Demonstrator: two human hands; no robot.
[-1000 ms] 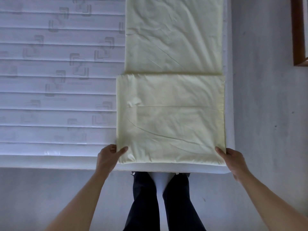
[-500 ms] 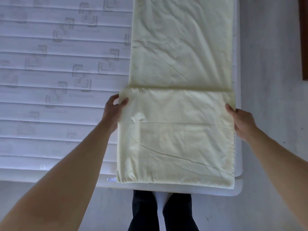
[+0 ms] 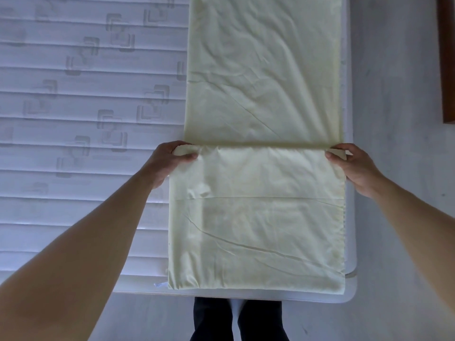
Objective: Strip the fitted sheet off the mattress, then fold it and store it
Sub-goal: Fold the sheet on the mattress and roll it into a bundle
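A single head-worn wide-angle camera looks steeply down from above the foot edge of the mattress (image 3: 73,119), close over it, with the floor (image 3: 398,168) alongside at right.

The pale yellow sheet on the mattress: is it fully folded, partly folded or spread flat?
Partly folded. The sheet has a doubled near section, both hands gripping its corners; a long strip lies beyond.

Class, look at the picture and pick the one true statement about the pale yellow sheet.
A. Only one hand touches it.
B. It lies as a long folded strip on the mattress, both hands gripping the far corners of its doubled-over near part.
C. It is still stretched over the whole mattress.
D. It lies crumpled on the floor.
B: the sheet lies in a strip on the bare mattress, with the left hand and right hand each gripping a corner of the doubled part.
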